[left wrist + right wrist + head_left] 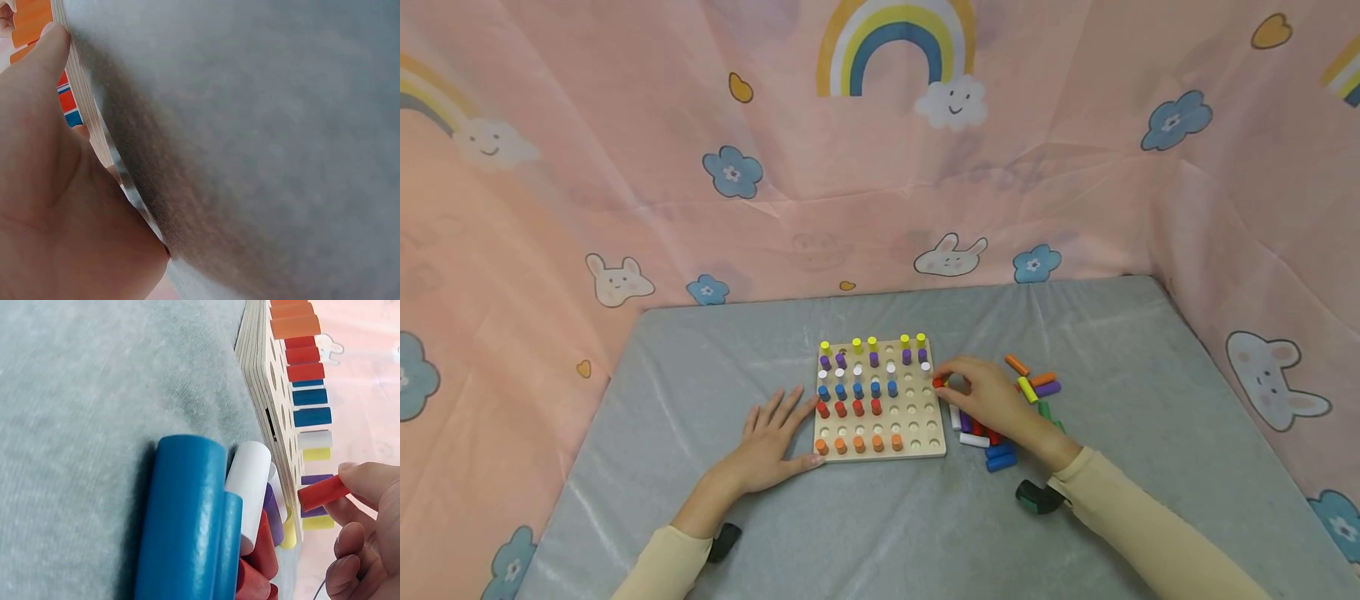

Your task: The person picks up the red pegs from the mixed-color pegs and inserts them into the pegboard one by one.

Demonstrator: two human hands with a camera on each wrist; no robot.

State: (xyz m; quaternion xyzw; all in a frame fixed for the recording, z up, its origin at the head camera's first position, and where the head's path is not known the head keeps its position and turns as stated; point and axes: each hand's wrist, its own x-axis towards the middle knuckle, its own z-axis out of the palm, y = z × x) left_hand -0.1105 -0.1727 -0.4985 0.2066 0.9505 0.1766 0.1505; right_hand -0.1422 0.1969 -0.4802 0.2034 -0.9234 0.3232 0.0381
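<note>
A square wooden pegboard (922, 435) lies on the table, with rows of yellow, purple, white, blue, red and orange pegs standing in some of its holes. Between thumb and fingertips, my right hand (996, 400) pinches a red peg (322, 492) at the board's right edge. In the right wrist view that peg is held tilted, its free end close to the board's face. My left hand (765, 446) lies with fingers spread along the left edge. Its thumb (53, 47) touches the board's side in the left wrist view.
Under and beside my right hand lies a loose pile of pegs, among them blue ones (1001, 462) and a white one (974, 440). Farther right are orange (1017, 364), yellow, purple and green pegs. A pink printed curtain (865, 200) stands behind the grey-covered table (737, 350).
</note>
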